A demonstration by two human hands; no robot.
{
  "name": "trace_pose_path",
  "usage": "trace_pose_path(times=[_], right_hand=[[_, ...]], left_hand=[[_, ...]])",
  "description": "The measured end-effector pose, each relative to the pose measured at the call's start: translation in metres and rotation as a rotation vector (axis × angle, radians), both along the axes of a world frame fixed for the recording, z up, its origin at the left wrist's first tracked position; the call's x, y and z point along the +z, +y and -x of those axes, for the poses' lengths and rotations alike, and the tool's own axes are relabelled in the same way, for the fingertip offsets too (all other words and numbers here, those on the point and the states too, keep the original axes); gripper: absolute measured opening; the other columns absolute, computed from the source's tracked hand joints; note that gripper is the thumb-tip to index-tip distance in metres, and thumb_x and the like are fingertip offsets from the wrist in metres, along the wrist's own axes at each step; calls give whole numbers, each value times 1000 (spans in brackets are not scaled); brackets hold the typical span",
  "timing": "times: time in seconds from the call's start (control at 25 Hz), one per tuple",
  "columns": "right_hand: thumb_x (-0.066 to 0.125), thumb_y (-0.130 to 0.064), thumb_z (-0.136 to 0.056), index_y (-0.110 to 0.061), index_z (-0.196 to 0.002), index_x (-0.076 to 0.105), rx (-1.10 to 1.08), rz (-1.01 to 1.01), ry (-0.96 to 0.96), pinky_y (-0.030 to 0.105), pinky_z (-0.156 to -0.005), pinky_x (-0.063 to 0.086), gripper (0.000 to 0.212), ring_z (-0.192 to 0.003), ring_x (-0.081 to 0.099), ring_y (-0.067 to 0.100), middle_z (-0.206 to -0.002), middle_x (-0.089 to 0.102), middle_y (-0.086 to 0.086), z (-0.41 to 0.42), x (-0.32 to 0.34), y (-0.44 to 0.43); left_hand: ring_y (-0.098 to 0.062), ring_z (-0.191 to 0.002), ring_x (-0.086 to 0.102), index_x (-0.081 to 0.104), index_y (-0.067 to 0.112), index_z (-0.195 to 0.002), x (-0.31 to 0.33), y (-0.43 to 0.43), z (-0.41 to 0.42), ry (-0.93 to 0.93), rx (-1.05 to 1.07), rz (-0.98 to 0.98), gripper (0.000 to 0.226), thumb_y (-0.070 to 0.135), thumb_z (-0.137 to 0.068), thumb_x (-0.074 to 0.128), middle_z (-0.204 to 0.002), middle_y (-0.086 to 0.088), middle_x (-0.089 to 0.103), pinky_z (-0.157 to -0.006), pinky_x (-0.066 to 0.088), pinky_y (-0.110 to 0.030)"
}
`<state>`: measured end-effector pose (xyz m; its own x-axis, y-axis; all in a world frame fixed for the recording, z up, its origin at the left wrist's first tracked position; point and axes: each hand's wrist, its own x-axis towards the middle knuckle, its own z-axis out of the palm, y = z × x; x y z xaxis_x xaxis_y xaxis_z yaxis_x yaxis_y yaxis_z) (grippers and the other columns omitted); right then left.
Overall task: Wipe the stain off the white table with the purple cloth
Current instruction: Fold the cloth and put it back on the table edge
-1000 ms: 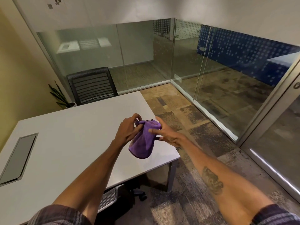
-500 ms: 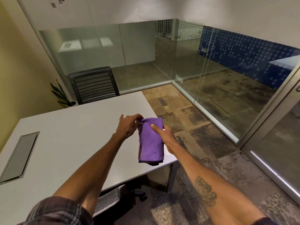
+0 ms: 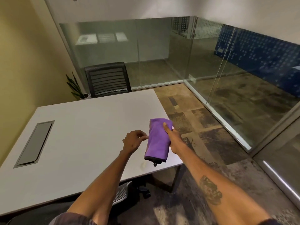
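Glass walls are enclosing a flat white tabletop (image 3: pixel 78 135); right hand (image 3: pixel 174 138) fingers are pinching the folded purple cloth (image 3: pixel 157 140) above its corner, left hand (image 3: pixel 132 141) hanging loosely curled, empty. Faint stain (image 3: pixel 143 165) risks being missed.

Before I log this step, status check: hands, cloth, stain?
Right hand holds purple cloth above table. Left hand free. Faint stain unwiped, unobstructed.

A black mesh chair (image 3: pixel 108 79) is seen against the glass partition (image 3: pixel 146 52). A potted plant (image 3: pixel 76 88) is placed in the corner just beside it. Patterned carpet (image 3: pixel 203 127) is laid across the floor. A blue dotted wall (image 3: pixel 259 57) is visible through the glass.
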<state>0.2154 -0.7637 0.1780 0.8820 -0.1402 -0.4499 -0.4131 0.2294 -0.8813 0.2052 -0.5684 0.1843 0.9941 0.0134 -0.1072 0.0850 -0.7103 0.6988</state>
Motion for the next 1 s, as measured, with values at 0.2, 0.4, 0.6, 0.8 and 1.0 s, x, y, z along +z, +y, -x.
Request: trace_pose_path(times=[0.2,0.4,0.6,0.8,1.0], right_hand=[[76,-25,-86,-3,-130,55,219,-252,-24,42,-87,60,54,-112,66,32,-123,67,18,-17,9,27],[79,-2,-79,2,-131,55,403,-273,-51,43,-94,57,58,-112,65,34,-126,65,21,-44,14,64],[88,-26,-70,-3,-110,67,306,-142,35,44,-85,59,51,-101,67,32,-111,71,14,-65,4,121],[78,-46,-80,-6,-107,66,372,-143,100,53,-97,54,49,-104,63,32,-109,67,14,-62,-10,199],[82,-23,-80,-4,-127,59,610,-279,149,52,-90,57,56,-109,64,33,-124,66,14,-51,-23,284]], left_hand=[[-13,-106,66,76,32,-101,7,24,-7,29,80,7,22,47,-89,66,-106,14,76,-99,46,-46],[-10,-107,67,75,32,-106,13,57,-13,14,208,35,23,45,-88,67,-109,15,75,-94,41,-38],[-10,-102,64,75,30,-100,9,101,-7,12,348,61,25,49,-84,71,-104,14,76,-97,41,-43],[-10,-94,62,73,33,-93,-7,162,12,-1,535,84,18,48,-83,70,-91,16,73,-88,36,-39],[-15,-92,62,73,30,-91,-23,246,31,27,686,79,13,40,-84,70,-86,12,73,-83,29,-37]])
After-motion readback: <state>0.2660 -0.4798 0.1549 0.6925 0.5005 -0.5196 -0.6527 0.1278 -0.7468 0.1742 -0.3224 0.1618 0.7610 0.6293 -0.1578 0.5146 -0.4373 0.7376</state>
